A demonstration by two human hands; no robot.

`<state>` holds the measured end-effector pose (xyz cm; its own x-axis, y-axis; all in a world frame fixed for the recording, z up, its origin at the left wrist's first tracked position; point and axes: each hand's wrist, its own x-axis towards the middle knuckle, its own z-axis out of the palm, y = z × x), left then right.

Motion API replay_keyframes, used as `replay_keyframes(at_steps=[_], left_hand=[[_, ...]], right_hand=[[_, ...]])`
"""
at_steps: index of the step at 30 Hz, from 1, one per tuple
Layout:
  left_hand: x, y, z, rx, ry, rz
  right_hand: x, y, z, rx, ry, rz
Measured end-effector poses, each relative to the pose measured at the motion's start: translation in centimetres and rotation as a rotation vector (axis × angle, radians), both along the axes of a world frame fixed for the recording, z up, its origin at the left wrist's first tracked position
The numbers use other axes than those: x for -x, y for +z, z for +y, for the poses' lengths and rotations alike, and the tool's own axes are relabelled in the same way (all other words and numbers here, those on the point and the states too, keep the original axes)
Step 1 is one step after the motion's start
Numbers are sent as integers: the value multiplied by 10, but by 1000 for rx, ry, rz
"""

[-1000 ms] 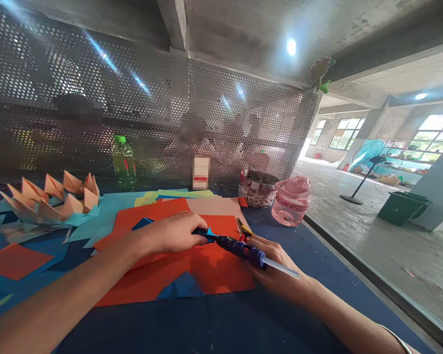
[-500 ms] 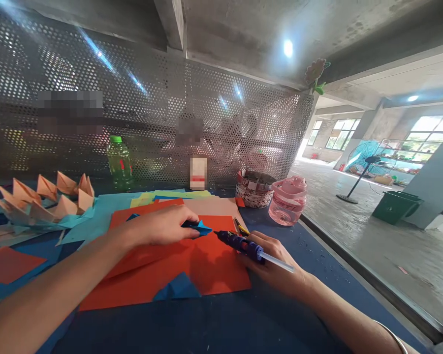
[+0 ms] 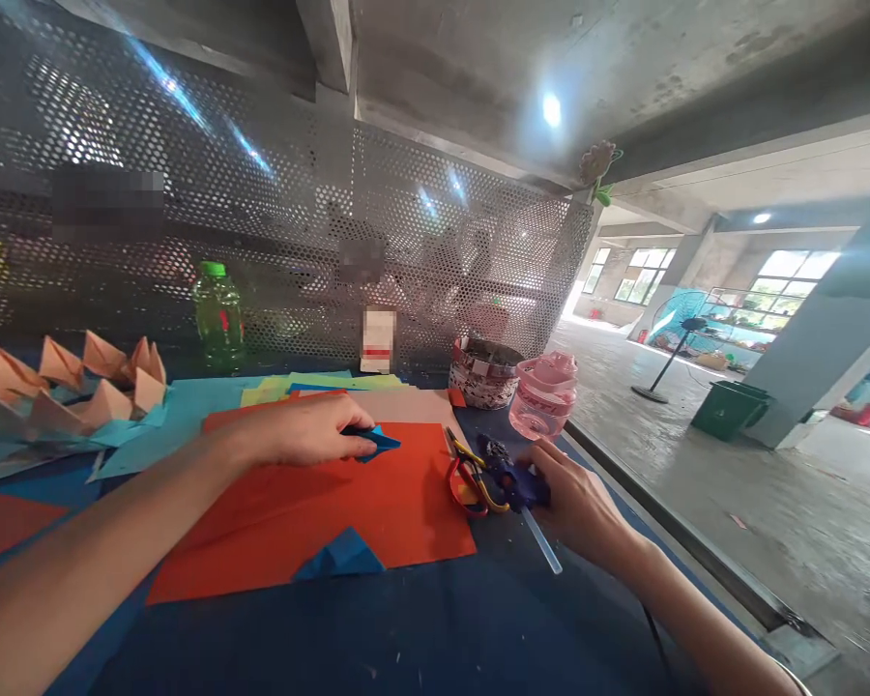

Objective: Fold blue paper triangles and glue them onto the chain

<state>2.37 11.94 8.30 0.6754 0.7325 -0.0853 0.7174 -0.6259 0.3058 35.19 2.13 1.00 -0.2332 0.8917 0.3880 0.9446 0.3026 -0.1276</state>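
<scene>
Left hand: The left hand (image 3: 308,432) is closed and pinches a small blue folded paper (image 3: 374,443) with its fingers.
Right hand: The right hand (image 3: 581,505) is closed around a purple hot glue gun (image 3: 511,480). A clear glue stick (image 3: 542,539) pokes out of the gun.
Middle of the desk: A big orange paper (image 3: 297,517) lies on the dark blue desk (image 3: 348,643). A blue paper piece (image 3: 339,558) sits on its near edge.
Next to the right hand: Scissors (image 3: 470,486) with red and yellow handles lie just beside the gun, on the orange paper's right edge.
Left side of the desk: Peach paper boats (image 3: 65,385) sit on blue paper (image 3: 166,406).
Back edge of the desk: A green bottle (image 3: 217,319), a woven paper pot (image 3: 482,375) and a pink water bottle (image 3: 543,396) stand there.
</scene>
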Motion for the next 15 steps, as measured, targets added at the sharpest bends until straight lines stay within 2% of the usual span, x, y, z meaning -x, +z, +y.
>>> replay_keyframes(at_steps=[3, 9, 12, 15], left_hand=[[-1, 0, -1, 126, 44, 26], [-1, -1, 1, 193, 67, 5], [-2, 1, 1, 210, 89, 9], [-3, 2, 2, 198, 81, 11]], right_hand=[[-29, -5, -12, 10, -106, -56], [-87, -16, -28, 144, -325, -78], [-102, -21, -29, 164, -370, -17], [-104, -24, -30, 165, -351, 29]])
